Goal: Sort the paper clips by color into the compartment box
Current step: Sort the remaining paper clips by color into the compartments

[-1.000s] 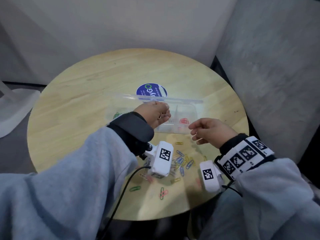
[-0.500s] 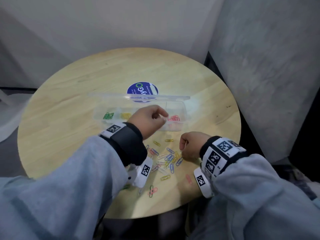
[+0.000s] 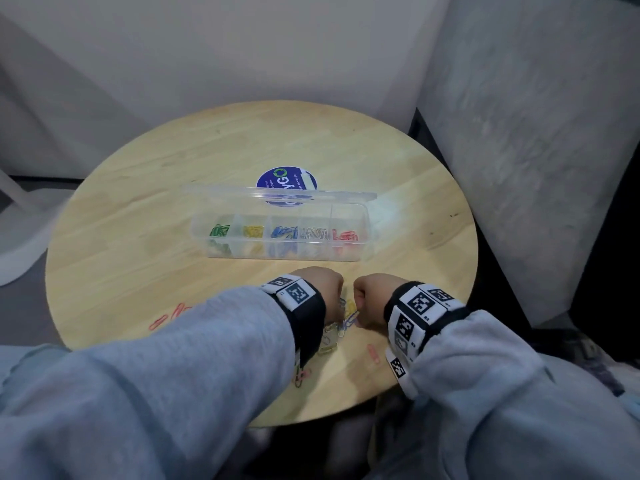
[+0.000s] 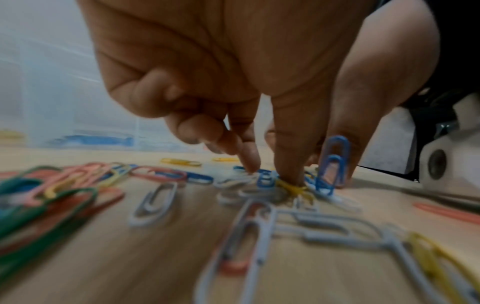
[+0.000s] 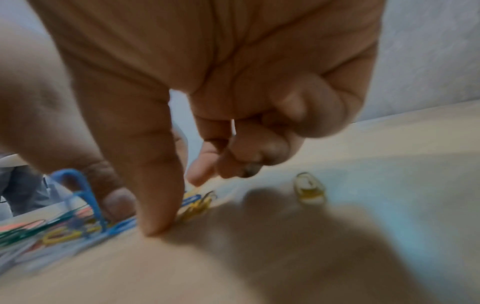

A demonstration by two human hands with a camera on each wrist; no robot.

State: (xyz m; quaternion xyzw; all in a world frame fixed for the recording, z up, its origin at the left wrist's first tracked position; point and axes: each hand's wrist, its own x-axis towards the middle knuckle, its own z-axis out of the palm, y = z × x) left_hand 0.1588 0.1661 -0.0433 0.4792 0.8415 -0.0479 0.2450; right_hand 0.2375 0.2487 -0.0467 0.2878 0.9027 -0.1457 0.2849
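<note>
Paper clips (image 3: pixel 341 318) of mixed colours lie loose on the near part of the round wooden worktop (image 3: pixel 138 244), with some already sorted in the clear compartment box (image 3: pixel 360 252) farther back: green, yellow, blue, white and red, left to right. Both hands are down in the loose heap, so the step in hand looks like picking the next clips. The left hand (image 3: pixel 320 284) has its fingers (image 4: pixel 288 164) curled down, the tips pressing on a yellow clip (image 4: pixel 293 188) among blue and white ones; whether it actually pinches one I cannot tell. The right hand (image 3: pixel 375 294) likewise points a fingertip down beside yellow clips, other fingers curled, with a blue clip (image 5: pixel 78 191) standing up against its thumb; a firm grip is not clear. Next comes nipping one clip free of its tangled neighbours, lifting it, and carrying it to the matching compartment.
</note>
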